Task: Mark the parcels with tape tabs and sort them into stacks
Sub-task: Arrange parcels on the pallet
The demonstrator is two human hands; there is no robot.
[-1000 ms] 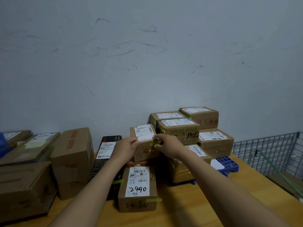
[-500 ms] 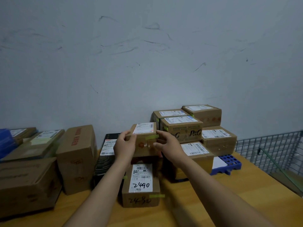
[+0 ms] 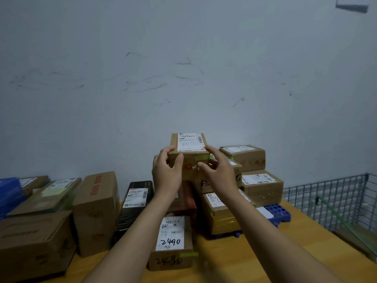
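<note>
A small cardboard parcel (image 3: 190, 148) with a white shipping label on top is held up in front of the wall, above the stacks. A green tape tab (image 3: 203, 157) sits on its front right edge. My left hand (image 3: 166, 173) grips its left side, thumb on the front face. My right hand (image 3: 221, 173) holds its right side, forefinger on the top edge and thumb on the front by the tab. Below lies a parcel marked 2490 (image 3: 172, 240) with its own green tab (image 3: 188, 254).
Labelled parcels are stacked to the right (image 3: 263, 186), with a blue rack (image 3: 280, 213) beside them. A red box (image 3: 186, 201) and a black box (image 3: 136, 203) stand behind the 2490 parcel. Larger cartons (image 3: 95, 209) fill the left. A wire basket (image 3: 330, 201) borders the wooden table (image 3: 255, 262).
Both hands have lifted the small parcel up off the red box to above the right-hand stack. My right hand slid from its top edge to its right front corner.
</note>
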